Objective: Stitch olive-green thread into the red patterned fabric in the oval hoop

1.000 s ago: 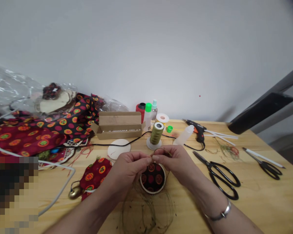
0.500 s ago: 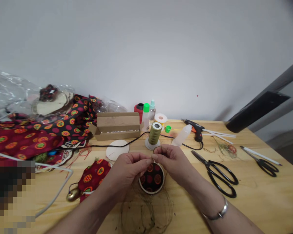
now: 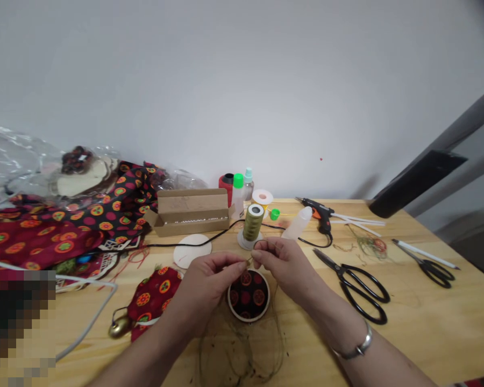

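Note:
My left hand (image 3: 210, 282) and my right hand (image 3: 284, 263) meet above a round disc covered in dark dotted fabric (image 3: 248, 296) that lies on the wooden table (image 3: 427, 322). Both hands pinch a thin olive thread (image 3: 250, 260) between thumb and forefinger, fingertips almost touching. Loose loops of the same thread (image 3: 242, 355) lie tangled on the table under my wrists. A spool of olive thread (image 3: 253, 224) stands just behind my fingers. A bracelet sits on my right wrist.
Large black scissors (image 3: 357, 290) lie right of my hand, smaller scissors (image 3: 427, 264) farther right. A glue gun (image 3: 318, 210), bottles (image 3: 242, 189), an open cardboard box (image 3: 191, 212) and a white disc (image 3: 192, 250) stand behind. Patterned fabric (image 3: 64, 226) piles at left; a fabric pouch with bell (image 3: 151, 301) lies nearby.
My hands stay pinched on the thread over the disc; the fingertips have parted slightly. The view has drifted a little, nothing else moved.

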### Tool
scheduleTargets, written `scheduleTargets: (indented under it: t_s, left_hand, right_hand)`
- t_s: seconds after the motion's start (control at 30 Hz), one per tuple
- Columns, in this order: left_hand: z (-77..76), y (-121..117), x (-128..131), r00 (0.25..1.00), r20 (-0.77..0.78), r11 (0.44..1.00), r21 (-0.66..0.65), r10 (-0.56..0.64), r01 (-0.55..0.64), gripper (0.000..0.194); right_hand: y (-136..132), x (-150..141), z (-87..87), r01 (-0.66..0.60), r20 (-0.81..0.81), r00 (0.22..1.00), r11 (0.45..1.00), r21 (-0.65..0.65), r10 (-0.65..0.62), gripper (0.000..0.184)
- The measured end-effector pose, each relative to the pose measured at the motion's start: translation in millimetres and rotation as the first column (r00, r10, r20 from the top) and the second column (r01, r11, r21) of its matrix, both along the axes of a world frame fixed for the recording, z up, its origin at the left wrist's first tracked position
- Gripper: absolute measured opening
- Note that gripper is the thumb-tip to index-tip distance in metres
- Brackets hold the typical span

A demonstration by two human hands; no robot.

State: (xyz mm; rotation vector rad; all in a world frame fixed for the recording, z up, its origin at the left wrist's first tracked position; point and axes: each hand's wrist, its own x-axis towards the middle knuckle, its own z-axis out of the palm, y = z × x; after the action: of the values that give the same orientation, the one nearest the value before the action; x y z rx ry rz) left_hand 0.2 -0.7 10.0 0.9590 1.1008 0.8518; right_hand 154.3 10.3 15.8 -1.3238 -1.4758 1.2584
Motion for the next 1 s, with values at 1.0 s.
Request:
scheduleTargets:
  t_s: [1.0]
  left_hand:
    - [-12.6, -12.5, 5.3, 0.790, -0.613, 0.773, 0.495, -0.013, 0.397, 0.025]
  right_hand:
    - [-1.1, -6.0, -1.6, 0.063, -0.336, 0.931, 0.971, -0.231, -0.141, 0.019]
